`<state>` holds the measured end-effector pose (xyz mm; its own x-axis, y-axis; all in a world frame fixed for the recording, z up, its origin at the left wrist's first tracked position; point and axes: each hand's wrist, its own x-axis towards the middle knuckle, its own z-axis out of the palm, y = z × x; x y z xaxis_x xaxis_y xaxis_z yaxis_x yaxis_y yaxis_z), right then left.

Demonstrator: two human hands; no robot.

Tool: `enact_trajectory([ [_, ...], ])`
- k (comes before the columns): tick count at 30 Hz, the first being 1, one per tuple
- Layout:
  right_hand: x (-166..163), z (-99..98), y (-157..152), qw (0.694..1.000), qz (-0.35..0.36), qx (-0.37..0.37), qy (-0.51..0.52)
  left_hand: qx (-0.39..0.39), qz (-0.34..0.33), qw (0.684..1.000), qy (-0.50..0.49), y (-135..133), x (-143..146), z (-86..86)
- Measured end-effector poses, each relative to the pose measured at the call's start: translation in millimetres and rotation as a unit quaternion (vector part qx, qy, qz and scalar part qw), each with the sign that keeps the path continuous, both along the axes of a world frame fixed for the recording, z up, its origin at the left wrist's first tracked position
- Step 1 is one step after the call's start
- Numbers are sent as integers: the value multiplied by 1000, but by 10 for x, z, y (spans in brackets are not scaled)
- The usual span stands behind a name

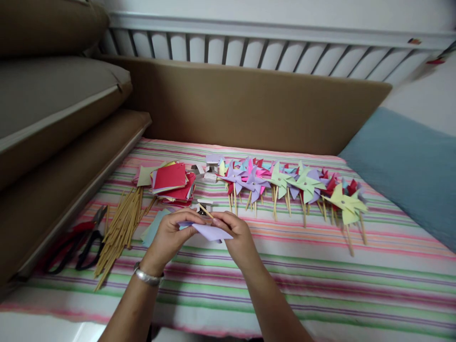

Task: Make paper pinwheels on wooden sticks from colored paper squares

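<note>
Over striped cloth (320, 270), the left hand (171, 236) pinches lilac paper (213, 232) (partly curled); the right hand (239, 232) grips a stick (205, 211).

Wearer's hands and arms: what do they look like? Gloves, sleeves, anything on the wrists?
Two bare hands, left hand and right hand, no gloves. No sleeves show on the visible forearms. The left wrist wears a shiny silver-coloured bracelet, a rounded band; any fine pattern is too small to tell. Nothing visible on the right wrist.
</note>
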<state>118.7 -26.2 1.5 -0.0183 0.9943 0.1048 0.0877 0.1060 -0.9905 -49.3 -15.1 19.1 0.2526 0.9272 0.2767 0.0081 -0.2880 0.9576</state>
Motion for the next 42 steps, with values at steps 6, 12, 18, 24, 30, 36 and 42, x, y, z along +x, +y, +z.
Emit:
enact_trajectory([
  [6, 0, 42, -7, 999, -2, 49, -25, 47, 44, 998, 11, -9, 48, -19],
  [12, -9, 77, -12, 999, 14, 45, -22, 72, 50, 996, 8, -12, 33, -24],
  [18, -35, 112, -19, 998, 11, 49, -23, 77, 76, 994, 23, -19, 36, 0],
  [24, -53, 129, -25, 999, 14, 52, -8, 85, 79, 993, 23, -21, 33, 4],
  [30, -54, 127, -28, 999, 12, 44, 2, 78, 86, 993, 27, -14, 25, -1],
  [36, -57, 98, -25, 999, 12, 29, 8, 63, 86, 994, 34, -19, 15, 8],
  [42, -56, 103, -22, 999, 15, 37, -7, 78, 82, 993, 34, -26, 4, -6],
])
